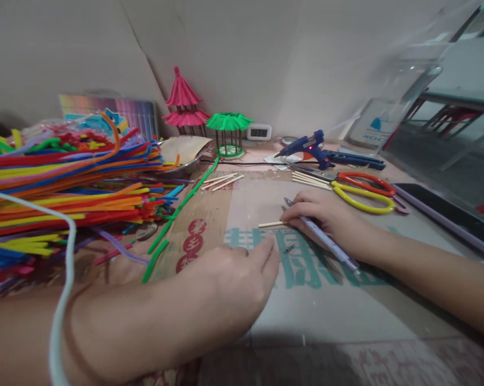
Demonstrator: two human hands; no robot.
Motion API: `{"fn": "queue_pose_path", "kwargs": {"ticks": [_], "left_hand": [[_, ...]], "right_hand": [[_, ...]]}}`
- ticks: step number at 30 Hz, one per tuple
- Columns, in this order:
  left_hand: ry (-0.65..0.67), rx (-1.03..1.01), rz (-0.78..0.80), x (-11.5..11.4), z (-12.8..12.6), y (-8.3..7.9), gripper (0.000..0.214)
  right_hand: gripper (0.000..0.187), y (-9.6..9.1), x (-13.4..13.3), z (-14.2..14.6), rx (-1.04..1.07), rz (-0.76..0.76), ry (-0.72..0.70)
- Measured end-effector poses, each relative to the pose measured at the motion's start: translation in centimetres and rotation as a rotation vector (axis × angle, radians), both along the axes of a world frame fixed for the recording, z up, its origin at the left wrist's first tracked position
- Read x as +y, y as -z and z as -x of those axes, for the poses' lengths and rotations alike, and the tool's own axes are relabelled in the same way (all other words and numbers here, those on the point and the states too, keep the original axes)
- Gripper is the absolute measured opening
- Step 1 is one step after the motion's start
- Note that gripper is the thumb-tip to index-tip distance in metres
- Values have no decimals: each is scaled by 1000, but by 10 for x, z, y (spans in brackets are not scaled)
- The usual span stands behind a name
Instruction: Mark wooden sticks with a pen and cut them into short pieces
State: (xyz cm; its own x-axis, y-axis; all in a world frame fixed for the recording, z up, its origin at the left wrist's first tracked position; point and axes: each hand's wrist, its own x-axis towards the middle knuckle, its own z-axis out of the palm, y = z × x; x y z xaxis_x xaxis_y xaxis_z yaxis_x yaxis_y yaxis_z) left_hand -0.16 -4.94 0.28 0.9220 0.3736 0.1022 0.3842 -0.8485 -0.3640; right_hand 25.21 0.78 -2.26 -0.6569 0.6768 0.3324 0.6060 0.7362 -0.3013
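My right hand (326,217) holds a thin pen (326,241) that slants back toward my wrist, and its fingertips pinch the right end of a short wooden stick (271,224) lying on the cardboard mat (306,300). My left hand (234,281) rests knuckles-up on the mat just below and left of that stick. Its fingers are curled and one finger points toward the stick; I cannot see whether it holds anything.
A big heap of coloured pipe cleaners (65,177) fills the left. Loose green pipe cleaners (177,212), more sticks (220,181), yellow and red scissors (365,192), a blue glue gun (306,147), a phone (447,214) and two small pavilion models (229,131) lie further back.
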Motion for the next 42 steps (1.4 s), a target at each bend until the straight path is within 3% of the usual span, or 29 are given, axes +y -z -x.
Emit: {"fn": "queue_pose_path", "kwargs": {"ticks": [14,24,35,42], "left_hand": [[37,-38,-52,0,-1,0,49],[43,-58,-60,1,-2,1,51],[27,-69,-62,1,-1,8,55],[33,-75,-91,1,-4,2,56]], "right_hand": [[22,0,-2,1,25,67,-33],[21,2,-2,-1,21,20,-51],[26,-2,-6,3,27,115,-49],[26,2,-3,0,2,103,-48]]}}
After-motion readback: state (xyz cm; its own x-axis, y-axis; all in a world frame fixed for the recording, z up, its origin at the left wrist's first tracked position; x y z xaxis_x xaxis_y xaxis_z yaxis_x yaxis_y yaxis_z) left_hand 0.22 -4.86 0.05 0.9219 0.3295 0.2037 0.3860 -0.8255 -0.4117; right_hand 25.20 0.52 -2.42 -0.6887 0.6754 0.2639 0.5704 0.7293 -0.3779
